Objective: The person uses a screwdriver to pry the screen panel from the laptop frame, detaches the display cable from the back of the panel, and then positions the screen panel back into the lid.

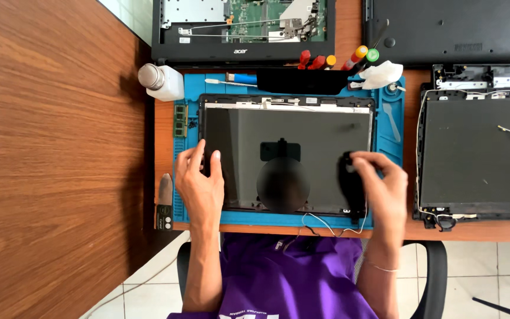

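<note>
A dark laptop screen panel [290, 136] lies flat in its black lid frame [287, 99] on a blue work mat [388, 147]. My left hand [199, 180] grips the panel's left edge, with the thumb and fingers on the glass. My right hand [382, 180] is over the panel's right side, its bent fingertips touching the glass near a dark patch. Whether it pinches something small there I cannot tell. Thin wires [326, 224] trail off the mat's near edge.
A white bottle [162, 81] and a green memory stick [180, 120] sit left of the mat. Screwdrivers with coloured handles [332, 59] and a white cloth [382, 74] lie behind it. An opened laptop base [243, 29] is at the back, and another black lid with cables [479, 159] at the right.
</note>
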